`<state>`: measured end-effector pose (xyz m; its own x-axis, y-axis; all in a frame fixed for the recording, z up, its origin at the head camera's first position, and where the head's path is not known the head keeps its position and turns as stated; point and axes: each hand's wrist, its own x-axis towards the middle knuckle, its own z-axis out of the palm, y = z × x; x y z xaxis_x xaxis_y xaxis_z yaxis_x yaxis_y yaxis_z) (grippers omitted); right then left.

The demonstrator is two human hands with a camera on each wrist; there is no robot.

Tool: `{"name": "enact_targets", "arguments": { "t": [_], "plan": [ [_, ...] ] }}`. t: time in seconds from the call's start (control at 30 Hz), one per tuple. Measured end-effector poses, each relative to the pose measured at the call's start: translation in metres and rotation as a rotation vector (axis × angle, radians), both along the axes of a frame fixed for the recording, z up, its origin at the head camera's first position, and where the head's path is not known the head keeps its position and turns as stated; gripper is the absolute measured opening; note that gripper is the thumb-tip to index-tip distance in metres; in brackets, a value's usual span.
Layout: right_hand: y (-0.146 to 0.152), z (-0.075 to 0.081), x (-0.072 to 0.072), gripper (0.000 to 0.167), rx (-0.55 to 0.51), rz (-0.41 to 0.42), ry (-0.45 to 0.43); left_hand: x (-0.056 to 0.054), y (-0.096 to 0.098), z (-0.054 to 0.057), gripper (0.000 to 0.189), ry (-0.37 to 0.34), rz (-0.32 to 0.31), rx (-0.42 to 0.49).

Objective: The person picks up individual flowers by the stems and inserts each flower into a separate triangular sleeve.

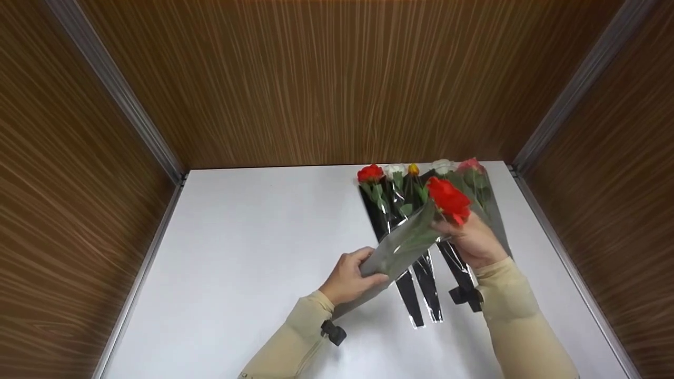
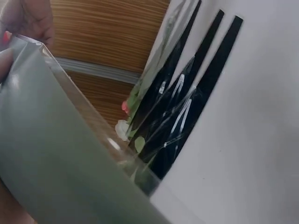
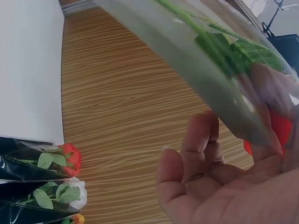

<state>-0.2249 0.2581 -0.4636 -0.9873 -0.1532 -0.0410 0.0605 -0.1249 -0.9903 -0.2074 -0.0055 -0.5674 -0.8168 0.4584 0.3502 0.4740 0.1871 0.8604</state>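
Observation:
A red flower (image 1: 448, 200) with a green stem and leaves sits in a grey-green, partly clear sleeve (image 1: 403, 247), held tilted above the table. My left hand (image 1: 352, 278) grips the sleeve along its lower part, thumb on the near face. At the sleeve's top edge, just under the bloom, my right hand (image 1: 474, 239) pinches the film between thumb and forefinger. Its other fingers (image 3: 201, 135) curl loosely beside the sleeve in the right wrist view. Most of the left hand is hidden behind the sleeve in the left wrist view.
Several more wrapped flowers lie side by side at the table's right, including a red one (image 1: 370, 173), a white one (image 1: 443, 166) and a pink one (image 1: 471, 165). Their black sleeves (image 1: 409, 297) taper toward me. Wood-grain panels (image 1: 316, 84) enclose the white table (image 1: 253, 231).

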Motion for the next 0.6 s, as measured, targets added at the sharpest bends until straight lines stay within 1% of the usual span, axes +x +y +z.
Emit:
{"name": "enact_targets", "arguments": {
  "t": [0.1,0.17,0.2,0.23,0.3,0.37,0.43,0.53,0.6],
  "plan": [
    [0.001,0.002,0.000,0.062,0.007,-0.007,-0.008,-0.002,0.001,0.004,0.035,-0.008,0.018,0.006],
    [0.001,0.004,-0.001,0.048,-0.014,-0.009,-0.007,-0.003,0.002,0.007,0.034,-0.028,0.031,0.010],
    [0.002,0.005,-0.001,0.039,-0.042,-0.005,-0.004,-0.002,0.002,0.008,0.033,-0.039,0.040,0.011],
    [0.002,0.005,-0.001,0.030,-0.081,0.002,0.000,0.000,0.001,0.013,0.031,-0.046,0.047,0.017],
    [0.004,0.006,-0.001,0.019,-0.169,0.021,0.017,0.003,0.000,0.020,0.029,-0.060,0.059,0.028],
    [0.006,0.006,0.000,0.018,-0.278,0.032,0.045,0.007,-0.002,0.028,0.027,-0.061,0.074,0.035],
    [0.008,0.004,0.001,0.022,-0.349,0.028,0.077,0.010,-0.004,0.034,0.026,-0.051,0.090,0.045],
    [0.007,-0.001,0.002,0.030,-0.394,0.023,0.112,0.011,-0.006,0.037,0.028,-0.045,0.123,0.050],
    [0.002,-0.008,0.004,0.033,-0.375,0.021,0.118,0.012,-0.006,0.039,0.028,-0.045,0.143,0.063]
  ]
}}
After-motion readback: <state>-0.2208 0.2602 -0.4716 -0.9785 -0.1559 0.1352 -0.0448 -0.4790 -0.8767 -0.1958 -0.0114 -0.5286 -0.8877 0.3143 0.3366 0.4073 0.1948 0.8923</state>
